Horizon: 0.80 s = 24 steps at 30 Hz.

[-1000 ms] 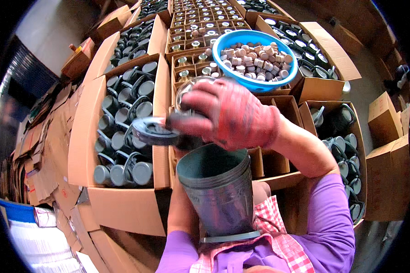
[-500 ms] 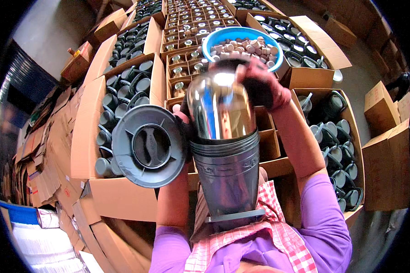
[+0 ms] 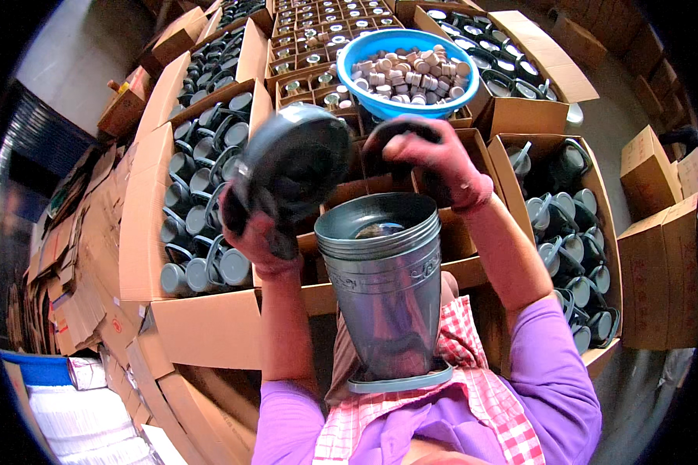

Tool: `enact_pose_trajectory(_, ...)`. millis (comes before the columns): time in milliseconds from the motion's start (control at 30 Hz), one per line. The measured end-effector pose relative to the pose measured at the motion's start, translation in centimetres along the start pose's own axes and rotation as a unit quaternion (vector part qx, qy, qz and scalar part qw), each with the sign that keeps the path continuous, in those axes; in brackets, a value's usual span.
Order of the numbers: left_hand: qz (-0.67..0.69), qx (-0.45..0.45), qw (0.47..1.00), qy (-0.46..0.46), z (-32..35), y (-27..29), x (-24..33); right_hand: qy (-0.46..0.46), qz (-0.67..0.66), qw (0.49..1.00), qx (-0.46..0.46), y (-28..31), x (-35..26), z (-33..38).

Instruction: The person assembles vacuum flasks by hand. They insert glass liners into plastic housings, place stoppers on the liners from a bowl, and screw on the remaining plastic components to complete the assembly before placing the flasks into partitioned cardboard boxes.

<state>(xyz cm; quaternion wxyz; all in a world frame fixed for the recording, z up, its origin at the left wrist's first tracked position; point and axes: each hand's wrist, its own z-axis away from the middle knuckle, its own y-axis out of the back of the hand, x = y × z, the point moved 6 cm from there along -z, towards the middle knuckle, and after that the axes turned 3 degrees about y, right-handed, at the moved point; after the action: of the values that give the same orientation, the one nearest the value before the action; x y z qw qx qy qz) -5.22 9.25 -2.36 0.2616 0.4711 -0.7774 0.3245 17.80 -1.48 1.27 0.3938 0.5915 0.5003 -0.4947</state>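
Head view, left hand: the gloved left hand (image 3: 260, 236) is closed on the lower-left edge of a round dark part (image 3: 295, 163), gripping it at the rim, probably so that its broad face is unobstructed.
Round dark part: tilted steeply, directly above the left hand and up and left of the casing's mouth; whether its lower edge touches the casing rim I cannot tell.
Right hand: the gloved right hand (image 3: 434, 159) is half open, fingers loosely curled, with nothing visible in its grasp; it hangs above and to the right of the mouth, apart from the casing.
Grey casing: the grey casing (image 3: 384, 302) is mouth up between the forearms, to the right of and below the left hand, below and left of the right. Its foot (image 3: 399, 381) rests by the checked apron (image 3: 512, 411), seemingly braced by the body, since neither hand holds it.
Shiny piece: a shiny piece (image 3: 380, 230) shows down inside the casing, below both hands; the walls hide most of it.
Blue basin: the blue basin (image 3: 411, 112) sits on the cartons just beyond the right hand, heaped with small round pieces (image 3: 411, 74), likely for easy reach.
Cartons: a divided carton (image 3: 473, 271) lies directly beyond the casing; grey-topped vessels (image 3: 198, 182) fill the left-hand carton (image 3: 143, 225), perhaps packed tightly to keep them upright.
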Motion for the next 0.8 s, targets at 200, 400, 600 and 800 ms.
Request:
enact_pose_trajectory(200,0.100,-0.245,0.958,0.109,0.1,-7.2,4.8,0.065,-0.362,0.930,0.008,-2.9,4.6,2.8)
enact_pose_trajectory(400,0.086,-0.249,0.965,0.004,-0.4,-7.7,6.2,0.262,-0.281,0.923,0.032,-2.6,0.6,3.3)
enact_pose_trajectory(600,-0.008,-0.458,0.887,-0.054,-1.8,-10.1,9.7,0.262,-0.092,0.960,0.033,-2.0,-1.9,5.7)
enact_pose_trajectory(800,-0.407,-0.475,0.777,-0.074,0.6,-12.5,12.8,0.228,0.052,0.972,0.025,-2.7,-1.4,5.1)
